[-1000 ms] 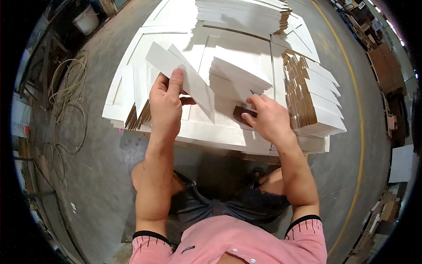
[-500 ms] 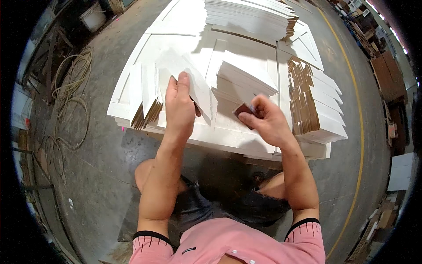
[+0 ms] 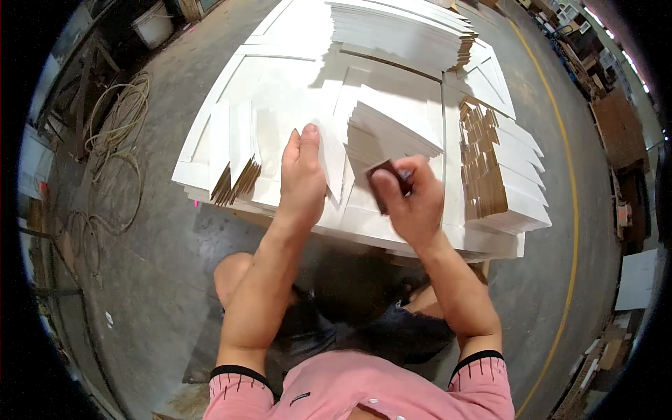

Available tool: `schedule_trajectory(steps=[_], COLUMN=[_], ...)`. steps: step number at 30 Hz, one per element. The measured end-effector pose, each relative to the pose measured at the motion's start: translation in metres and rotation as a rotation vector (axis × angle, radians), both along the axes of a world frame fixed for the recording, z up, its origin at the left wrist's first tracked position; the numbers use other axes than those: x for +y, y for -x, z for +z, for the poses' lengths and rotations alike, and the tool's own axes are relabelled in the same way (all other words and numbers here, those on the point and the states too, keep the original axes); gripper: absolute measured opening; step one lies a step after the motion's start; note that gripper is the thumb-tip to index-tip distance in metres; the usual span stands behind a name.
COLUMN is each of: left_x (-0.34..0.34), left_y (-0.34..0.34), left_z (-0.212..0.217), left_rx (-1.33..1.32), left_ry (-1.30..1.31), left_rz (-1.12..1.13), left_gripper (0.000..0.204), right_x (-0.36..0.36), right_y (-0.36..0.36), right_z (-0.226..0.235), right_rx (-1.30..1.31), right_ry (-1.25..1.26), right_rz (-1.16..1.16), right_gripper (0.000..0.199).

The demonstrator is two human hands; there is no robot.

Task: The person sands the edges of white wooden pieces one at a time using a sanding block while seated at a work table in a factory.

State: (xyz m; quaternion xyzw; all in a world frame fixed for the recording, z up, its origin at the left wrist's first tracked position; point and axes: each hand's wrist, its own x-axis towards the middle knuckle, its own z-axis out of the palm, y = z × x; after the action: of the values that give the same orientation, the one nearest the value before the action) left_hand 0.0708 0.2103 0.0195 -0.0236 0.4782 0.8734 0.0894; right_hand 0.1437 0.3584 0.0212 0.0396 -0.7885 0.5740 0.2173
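My left hand is closed around a thin white-painted board, tilted up off the table with a pointed lower end. Much of the board is hidden behind the hand. My right hand pinches a reddish-brown sanding pad between thumb and fingers, a short way right of the board and apart from it. Behind the right hand lies a stack of white boards. Several more white boards with brown end edges lean together left of my left hand.
White panelled doors form the work surface. A long stack of white boards lies at the far side, and another stack with brown ends at the right edge. A coiled hose and a white bucket are on the floor to the left.
My left hand has shifted right, and the board now shows a narrower face. The sanding pad in my right hand has turned more upright and moved slightly left.
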Motion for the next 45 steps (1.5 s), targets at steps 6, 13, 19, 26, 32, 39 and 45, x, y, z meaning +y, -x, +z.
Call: schedule_trajectory(steps=[6, 13, 19, 26, 32, 39, 45], left_x=[-0.005, -0.004, -0.011, -0.009, -0.012, -0.01, -0.008], left_y=[-0.001, -0.005, -0.008, -0.013, -0.008, -0.008, -0.006], left_z=[0.003, 0.012, 0.019, 0.021, 0.008, 0.012, 0.017], left_rx=[-0.052, -0.097, -0.138, -0.087, 0.035, 0.085, 0.206], left_ry=[-0.007, 0.033, -0.047, 0.012, 0.135, 0.078, 0.189], left_rz=[-0.138, -0.091, -0.147, -0.15, -0.145, -0.039, 0.069], left_gripper=[0.036, 0.036, 0.038, 0.036, 0.04, 0.034, 0.034], right_x=[0.001, -0.012, -0.017, 0.004, -0.027, 0.005, 0.002], right_y=[0.017, 0.003, -0.002, 0.017, -0.008, -0.004, 0.004], right_z=[-0.002, 0.002, 0.022, 0.009, 0.033, 0.013, 0.013], right_rx=[0.191, 0.396, 0.206, 0.152, 0.232, 0.176, 0.288], right_ry=[-0.191, -0.347, -0.231, -0.226, -0.627, -0.192, -0.572], right_rz=[-0.134, 0.09, -0.004, -0.165, 0.26, -0.083, 0.226], right_gripper=[0.028, 0.039, 0.026, 0.037, 0.029, 0.04, 0.039])
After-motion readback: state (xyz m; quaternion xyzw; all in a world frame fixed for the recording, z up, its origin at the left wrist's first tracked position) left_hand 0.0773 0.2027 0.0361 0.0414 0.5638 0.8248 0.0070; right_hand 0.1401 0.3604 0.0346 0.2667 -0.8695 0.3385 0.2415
